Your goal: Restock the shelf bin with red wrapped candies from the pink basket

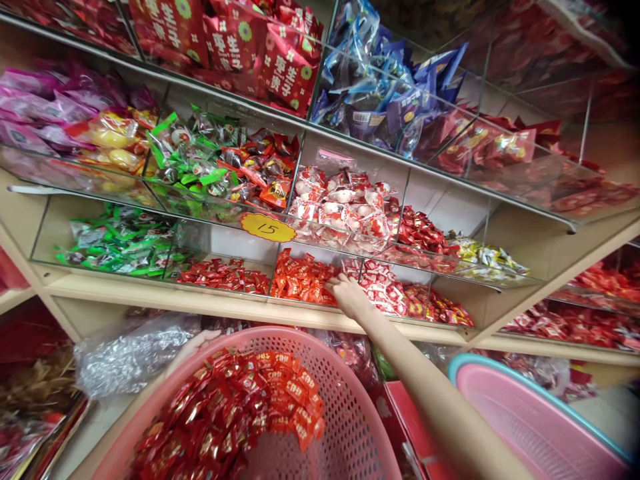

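Orange-red packets (303,277) lie in a compartment of the bottom shelf (240,304), just left of red-and-white packets (383,285). My right hand (347,293) is where they meet, fingers bent; I cannot tell whether they pinch one. My left hand (200,342) sits at the pink basket's (345,373) rim, fingers close together, grip hidden.

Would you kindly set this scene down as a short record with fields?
Left hand: at the far left rim of the pink basket; its grip is partly hidden
Right hand: at the bottom display row, beside orange shelf packets; whether it holds any is unclear
Basket wall: perforated
Basket contents: dark red packets and orange packets
Price tag: yellow, marked 15
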A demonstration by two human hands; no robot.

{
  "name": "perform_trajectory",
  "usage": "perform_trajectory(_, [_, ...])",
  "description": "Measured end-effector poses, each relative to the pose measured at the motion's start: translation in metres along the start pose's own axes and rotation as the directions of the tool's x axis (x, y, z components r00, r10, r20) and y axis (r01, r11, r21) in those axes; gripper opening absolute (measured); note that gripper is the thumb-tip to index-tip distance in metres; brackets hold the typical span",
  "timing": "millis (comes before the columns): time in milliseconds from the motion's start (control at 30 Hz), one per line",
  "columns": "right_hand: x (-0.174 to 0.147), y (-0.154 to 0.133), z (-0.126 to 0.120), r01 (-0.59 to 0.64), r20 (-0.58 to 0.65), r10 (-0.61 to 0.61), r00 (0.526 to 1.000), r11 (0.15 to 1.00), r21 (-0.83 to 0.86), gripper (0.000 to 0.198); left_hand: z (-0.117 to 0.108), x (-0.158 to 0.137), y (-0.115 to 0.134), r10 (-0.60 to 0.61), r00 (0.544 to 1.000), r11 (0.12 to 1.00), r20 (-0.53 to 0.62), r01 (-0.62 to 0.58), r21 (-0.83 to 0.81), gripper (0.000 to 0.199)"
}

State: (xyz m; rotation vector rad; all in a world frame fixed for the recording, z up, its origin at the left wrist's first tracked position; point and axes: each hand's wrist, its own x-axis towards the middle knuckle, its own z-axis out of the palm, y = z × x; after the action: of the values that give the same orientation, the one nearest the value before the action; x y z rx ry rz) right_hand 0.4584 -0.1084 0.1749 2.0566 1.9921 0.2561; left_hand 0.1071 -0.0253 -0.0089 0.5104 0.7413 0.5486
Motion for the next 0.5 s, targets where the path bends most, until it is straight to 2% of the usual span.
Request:
perform_trajectory(167, [0.004, -0.001, 0.004, 0.009, 0.005, -0.009, 1.0, 1.0, -0.026, 0.041, -0.001, -0.001, 0.0, -0.053, 0.997, 0.998, 0.059, 0.051, 0.03, 0.036])
perform_trajectory(333, [-0.009, 0.001, -0.006, -0.031, -0.048, 0.03, 0.998, 0.999, -0.019, 0.037, 0.005, -0.005, 0.002, -0.024, 0.998, 0.999, 0.064, 0.022, 0.029, 0.028])
perform_trajectory(433, [-0.032, -0.006, -0.003, -0.042, -0.137, 0.055, 0.989, 0.994, 0.096, 0.032, 0.007, -0.005, 0.002, -0.003, 0.998, 0.999, 0.067, 0.001, 0.035, 0.024])
perform_trajectory(500, [-0.052, -0.019, 0.008, 0.02, -0.183, 0.019, 0.983, 0.978, 0.209, 0.029, 0.009, -0.005, 0.002, 0.01, 0.998, 0.999, 0.064, -0.013, 0.04, 0.024])
